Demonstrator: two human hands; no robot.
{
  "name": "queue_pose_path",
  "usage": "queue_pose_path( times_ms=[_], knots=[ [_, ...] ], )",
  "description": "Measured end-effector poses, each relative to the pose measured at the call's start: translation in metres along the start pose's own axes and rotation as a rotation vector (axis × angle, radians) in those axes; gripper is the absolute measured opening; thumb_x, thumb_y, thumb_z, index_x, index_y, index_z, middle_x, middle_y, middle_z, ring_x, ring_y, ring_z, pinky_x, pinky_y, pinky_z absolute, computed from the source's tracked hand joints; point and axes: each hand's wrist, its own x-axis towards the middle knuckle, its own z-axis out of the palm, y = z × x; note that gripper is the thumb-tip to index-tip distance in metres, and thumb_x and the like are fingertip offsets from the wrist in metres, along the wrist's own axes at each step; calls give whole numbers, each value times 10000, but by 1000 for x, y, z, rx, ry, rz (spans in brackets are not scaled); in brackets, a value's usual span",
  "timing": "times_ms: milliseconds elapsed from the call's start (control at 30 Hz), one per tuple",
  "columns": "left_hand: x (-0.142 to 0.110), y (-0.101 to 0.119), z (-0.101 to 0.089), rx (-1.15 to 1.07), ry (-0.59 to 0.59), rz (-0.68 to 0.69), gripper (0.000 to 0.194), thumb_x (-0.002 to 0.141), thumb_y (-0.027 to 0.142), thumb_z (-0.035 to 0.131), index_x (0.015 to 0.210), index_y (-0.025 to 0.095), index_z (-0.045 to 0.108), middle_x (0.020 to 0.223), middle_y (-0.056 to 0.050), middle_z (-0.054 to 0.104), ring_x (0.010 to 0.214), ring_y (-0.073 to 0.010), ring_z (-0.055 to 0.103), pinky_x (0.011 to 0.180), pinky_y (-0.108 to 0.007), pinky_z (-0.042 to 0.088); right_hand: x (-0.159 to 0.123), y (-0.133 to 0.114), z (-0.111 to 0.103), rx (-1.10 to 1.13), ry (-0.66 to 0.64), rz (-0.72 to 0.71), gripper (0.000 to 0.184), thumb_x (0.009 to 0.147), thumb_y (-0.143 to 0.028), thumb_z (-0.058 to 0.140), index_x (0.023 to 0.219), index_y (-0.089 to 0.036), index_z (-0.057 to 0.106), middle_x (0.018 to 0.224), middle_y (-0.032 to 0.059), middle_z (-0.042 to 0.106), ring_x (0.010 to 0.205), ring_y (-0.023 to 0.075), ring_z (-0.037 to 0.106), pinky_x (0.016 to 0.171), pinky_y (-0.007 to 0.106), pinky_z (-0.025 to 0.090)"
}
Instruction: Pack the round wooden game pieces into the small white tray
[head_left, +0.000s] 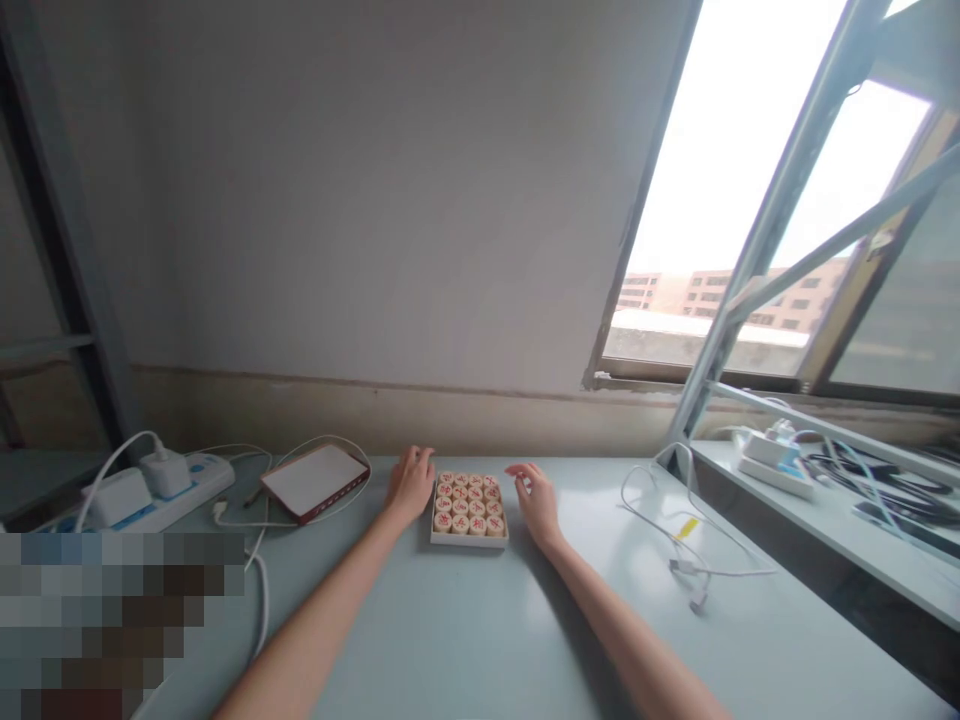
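Note:
A shallow white box point(469, 541) stands in the middle of the table, filled with rows of round wooden Chinese chess pieces point(460, 507) that bear red characters. My left hand point(412, 482) rests on the table just off the box's back left side, its fingers loosely bent and apart, with nothing visible in them. On the other side, my right hand point(535, 502) hovers close to the box's right edge. Its thumb and fingers are curved with a gap between them, and it holds nothing.
At the left lie a white power strip point(196, 484) with plugged-in chargers and a white-topped, brown-edged box point(319, 480) among cables. Loose white cables point(716, 572) with a yellow tag point(688, 527) lie at the right. A metal frame post point(724, 340) rises beside the window.

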Motion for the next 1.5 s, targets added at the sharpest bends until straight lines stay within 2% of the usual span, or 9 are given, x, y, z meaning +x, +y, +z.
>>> queue_pose_path(
  times_ms=[67,167,333,500,700,867,1100,1300,1500],
  knots=[
    [7,2,14,-128,-65,-100,303,830,237,345,965,150,602,990,-102,569,981,-209,512,846,-340,388,10,6,6,63,-115,87,286,731,-315,458,930,-190,622,921,64,629,820,198,567,758,335,428],
    [12,-6,22,-367,-82,-166,357,849,249,287,892,139,624,957,-93,600,932,-177,543,828,-300,398,19,13,10,163,-178,211,376,767,-428,427,965,-178,625,929,75,641,821,198,581,785,343,425],
    [9,-13,22,-475,-170,-134,312,795,288,377,792,136,651,893,-86,647,863,-189,572,773,-296,413,15,9,7,220,-278,163,403,788,-463,425,978,-176,635,943,74,646,862,203,577,836,354,399],
    [8,-12,24,-464,-191,-135,299,757,338,425,799,149,653,907,-80,656,852,-198,576,766,-297,413,6,0,10,152,-215,58,382,802,-420,440,1038,-169,605,989,79,627,844,190,570,782,331,428],
    [10,-12,21,-439,-225,-135,315,749,371,409,818,173,644,927,-67,660,869,-208,582,769,-297,417,4,-2,11,-23,-242,-54,243,761,-338,523,931,-219,649,893,29,640,773,169,569,746,293,425],
    [11,-15,24,-444,-241,-112,332,737,398,400,810,174,633,913,-61,661,875,-214,584,771,-290,423,3,1,11,0,-218,0,199,762,-306,523,890,-214,645,842,19,639,766,168,568,719,280,427],
    [14,-22,32,-432,-244,-91,364,745,426,383,843,171,625,944,-65,652,914,-217,571,792,-289,416,2,-3,14,-98,-85,44,140,703,-265,590,836,-242,629,922,-5,627,940,193,517,853,338,347],
    [13,-22,33,-437,-221,-68,359,746,415,383,832,164,625,933,-71,653,902,-214,579,792,-290,422,3,-5,17,54,-10,92,81,682,-281,592,717,-210,612,777,0,644,767,167,576,745,288,405],
    [10,-16,27,-458,-185,-58,327,737,381,405,810,159,633,896,-67,662,868,-201,590,767,-278,433,9,9,0,129,114,161,191,723,-345,522,797,-192,609,771,26,656,752,168,588,689,280,416]
  ],
)
